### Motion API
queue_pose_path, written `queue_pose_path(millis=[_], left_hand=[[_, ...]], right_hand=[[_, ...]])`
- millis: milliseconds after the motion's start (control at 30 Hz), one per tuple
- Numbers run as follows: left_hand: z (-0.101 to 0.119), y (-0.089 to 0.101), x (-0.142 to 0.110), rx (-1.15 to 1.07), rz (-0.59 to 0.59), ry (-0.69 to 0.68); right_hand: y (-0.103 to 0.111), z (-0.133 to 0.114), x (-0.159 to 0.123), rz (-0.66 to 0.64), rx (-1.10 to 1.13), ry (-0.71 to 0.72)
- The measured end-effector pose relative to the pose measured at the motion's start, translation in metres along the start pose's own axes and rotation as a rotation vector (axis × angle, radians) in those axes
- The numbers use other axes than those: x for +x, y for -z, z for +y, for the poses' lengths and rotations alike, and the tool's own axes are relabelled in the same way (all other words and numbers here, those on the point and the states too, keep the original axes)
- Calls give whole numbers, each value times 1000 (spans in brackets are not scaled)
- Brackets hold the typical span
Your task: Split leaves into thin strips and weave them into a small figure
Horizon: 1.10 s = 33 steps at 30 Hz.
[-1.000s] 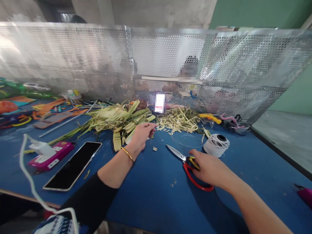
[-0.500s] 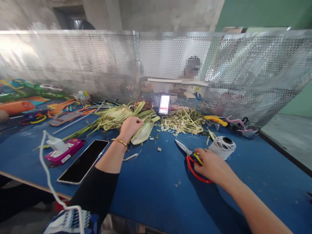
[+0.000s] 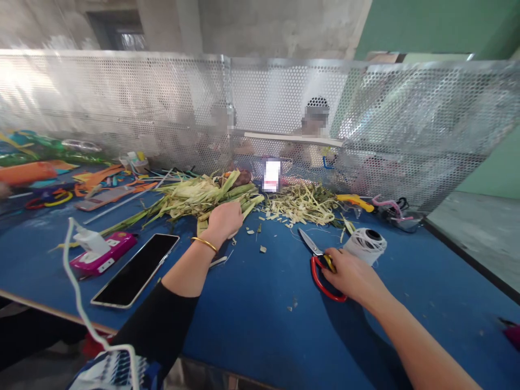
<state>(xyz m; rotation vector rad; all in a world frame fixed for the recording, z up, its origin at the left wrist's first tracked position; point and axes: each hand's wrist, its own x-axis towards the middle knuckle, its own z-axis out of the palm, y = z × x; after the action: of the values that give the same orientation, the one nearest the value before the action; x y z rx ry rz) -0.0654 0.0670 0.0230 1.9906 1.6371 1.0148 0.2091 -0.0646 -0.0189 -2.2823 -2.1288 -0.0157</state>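
My left hand (image 3: 225,221) is closed over a pale corn husk (image 3: 202,226) at the front of a heap of green-yellow husks (image 3: 182,196). Parts of that husk show beside the hand; the fingertips are hidden. To the right, my right hand (image 3: 348,271) is closed on the handles of scissors (image 3: 317,259) with red and yellow grips. Their blades point away and to the left, low over the blue table (image 3: 260,319). Just beyond the right hand stands a spool of white string (image 3: 361,248). Cut husk strips (image 3: 304,203) lie piled behind the scissors.
A black-screened phone (image 3: 136,271) and a magenta power strip (image 3: 103,254) with a white cable lie left. A perforated metal screen (image 3: 162,108) borders the table's back, with people behind it. A yellow-handled tool (image 3: 355,202) lies at back right.
My left hand has shifted slightly right and nearer, turning over the pale husk and covering most of it. The scissors have lifted or turned slightly in my right hand. The camera view has shifted slightly.
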Motion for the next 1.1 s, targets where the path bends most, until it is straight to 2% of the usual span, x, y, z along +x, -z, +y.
queue_pose_path(millis=[67,100,133,200,267,333,400,467,567,667,733,900,1100], left_hand=[[14,2,-3,-131,47,-56],[21,0,-7,-271,35,-69],[29,-4,-11,-455,7,-45],[42,-15,-24,-798,-164,41],[51,-31,-38,-990,-302,103],[57,-47,-52,-1066,-401,133],[58,-59,-63,-1088,-442,141],[58,-67,-69,-1063,-450,147],[58,-71,-73,-1019,-483,191],[58,-71,-75,-1008,-599,236],[59,-73,-76,-992,-624,228],[59,-75,-79,-888,-511,217],[58,-77,-79,-850,-455,223]], right_hand=[[1,2,0,74,43,-14],[2,3,1,141,107,-15],[3,2,1,213,214,-6],[6,-2,0,291,571,20],[8,-9,-2,192,1048,34],[9,-19,-5,-24,1481,37],[8,-29,-8,-165,1710,35],[6,-36,-9,-178,1785,-29],[4,-39,-9,-78,1785,-127],[4,-36,-8,-29,1733,-113],[3,-33,-7,-35,1698,-83],[-1,-28,-4,-32,1651,-88],[1,-27,-5,-91,1665,-115]])
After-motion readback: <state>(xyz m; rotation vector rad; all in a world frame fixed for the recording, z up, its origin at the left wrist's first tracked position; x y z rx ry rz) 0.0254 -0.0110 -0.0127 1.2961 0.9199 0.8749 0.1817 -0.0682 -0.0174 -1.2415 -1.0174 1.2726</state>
